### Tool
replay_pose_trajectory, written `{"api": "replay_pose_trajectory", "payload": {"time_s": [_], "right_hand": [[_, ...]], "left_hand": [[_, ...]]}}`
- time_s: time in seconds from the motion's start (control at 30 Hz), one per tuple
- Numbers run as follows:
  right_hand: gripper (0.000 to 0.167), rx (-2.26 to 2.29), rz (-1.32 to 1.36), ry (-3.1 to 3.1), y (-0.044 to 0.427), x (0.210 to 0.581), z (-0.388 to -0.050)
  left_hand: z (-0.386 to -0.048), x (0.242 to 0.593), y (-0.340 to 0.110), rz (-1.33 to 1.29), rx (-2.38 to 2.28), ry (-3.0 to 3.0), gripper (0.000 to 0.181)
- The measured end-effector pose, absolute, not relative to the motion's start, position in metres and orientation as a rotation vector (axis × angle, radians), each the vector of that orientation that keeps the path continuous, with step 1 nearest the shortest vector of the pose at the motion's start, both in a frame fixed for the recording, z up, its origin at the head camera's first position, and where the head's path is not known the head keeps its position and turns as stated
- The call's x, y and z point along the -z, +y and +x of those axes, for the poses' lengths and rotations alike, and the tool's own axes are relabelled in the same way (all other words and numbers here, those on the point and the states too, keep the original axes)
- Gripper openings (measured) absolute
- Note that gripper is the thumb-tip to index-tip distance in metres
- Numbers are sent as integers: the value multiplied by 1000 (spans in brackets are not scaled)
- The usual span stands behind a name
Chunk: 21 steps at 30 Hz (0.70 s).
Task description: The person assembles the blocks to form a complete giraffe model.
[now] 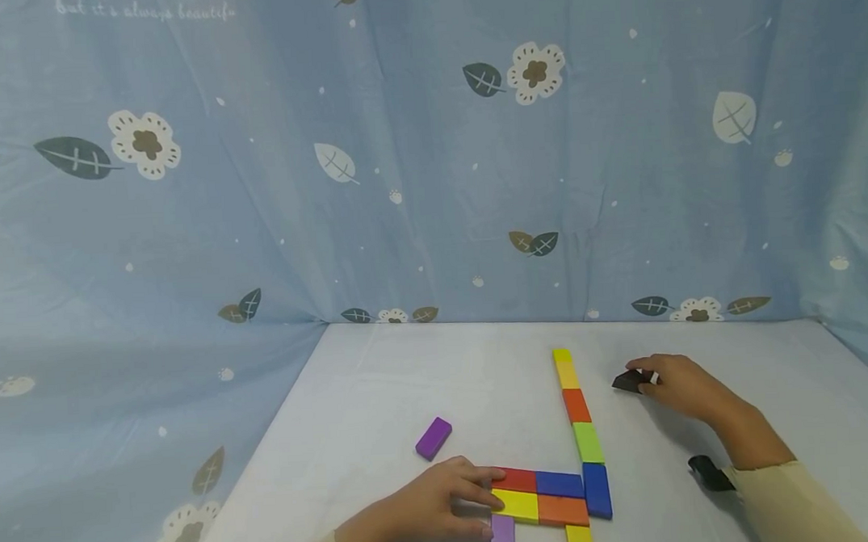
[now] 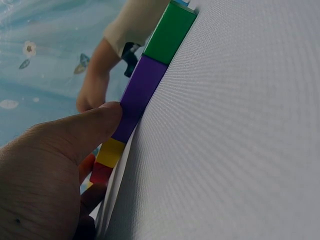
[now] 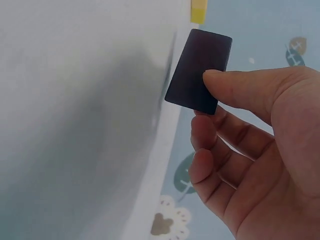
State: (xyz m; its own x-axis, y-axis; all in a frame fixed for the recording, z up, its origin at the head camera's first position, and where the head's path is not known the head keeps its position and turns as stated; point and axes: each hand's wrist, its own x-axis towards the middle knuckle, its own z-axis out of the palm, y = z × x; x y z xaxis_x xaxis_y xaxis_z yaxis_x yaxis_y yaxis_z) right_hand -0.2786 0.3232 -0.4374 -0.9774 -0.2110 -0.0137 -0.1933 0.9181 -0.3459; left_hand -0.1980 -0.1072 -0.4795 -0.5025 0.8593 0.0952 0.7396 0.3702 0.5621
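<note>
My right hand pinches a black block between thumb and fingers, to the right of the row's far end. In the head view that black block is partly covered by the fingers. My left hand rests its fingertips on the left ends of a red block and a yellow block. Its thumb touches the side of a purple block. Beside these lie a blue block and an orange block, flat and edge to edge.
A row of yellow, orange-red, light green and blue blocks runs away from me. One loose purple block lies left of it. A green block adjoins the touched purple one. Patterned blue cloth hangs behind the white tabletop.
</note>
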Motion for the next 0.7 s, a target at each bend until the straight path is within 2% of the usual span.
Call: {"api": "replay_pose_trajectory", "payload": {"time_s": [0.7], "right_hand": [[40,719,-300,3011,307,458,-323]], "left_hand": [[-199,478,-108,1422,-821,2403,35]]}}
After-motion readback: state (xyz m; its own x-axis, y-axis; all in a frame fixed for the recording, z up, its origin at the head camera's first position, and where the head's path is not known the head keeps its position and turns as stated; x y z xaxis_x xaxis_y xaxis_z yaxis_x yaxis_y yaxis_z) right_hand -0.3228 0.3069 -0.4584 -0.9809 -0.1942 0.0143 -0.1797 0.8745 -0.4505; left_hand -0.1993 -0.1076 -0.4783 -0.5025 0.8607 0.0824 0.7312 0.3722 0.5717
